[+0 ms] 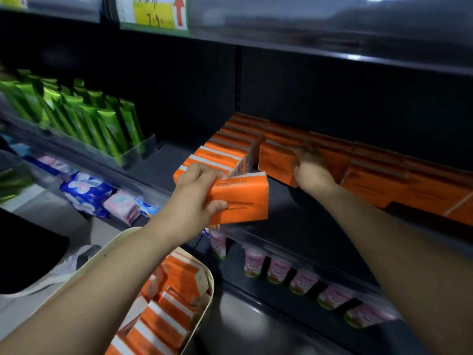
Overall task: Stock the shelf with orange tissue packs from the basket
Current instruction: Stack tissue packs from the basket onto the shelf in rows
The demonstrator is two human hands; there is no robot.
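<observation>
We see a shop: dark shelves (294,201) of packaged goods in rows, a price tag (153,12) above.

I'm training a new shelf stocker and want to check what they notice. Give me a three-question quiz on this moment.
1. True or false: the left hand holds an orange tissue pack.
2. What does the right hand touch? A) green tubes B) a shelved orange pack C) a price tag
3. Fill in: more orange packs wait in the ____ at lower left.

Key: 1 true; 2 B; 3 basket.
</observation>
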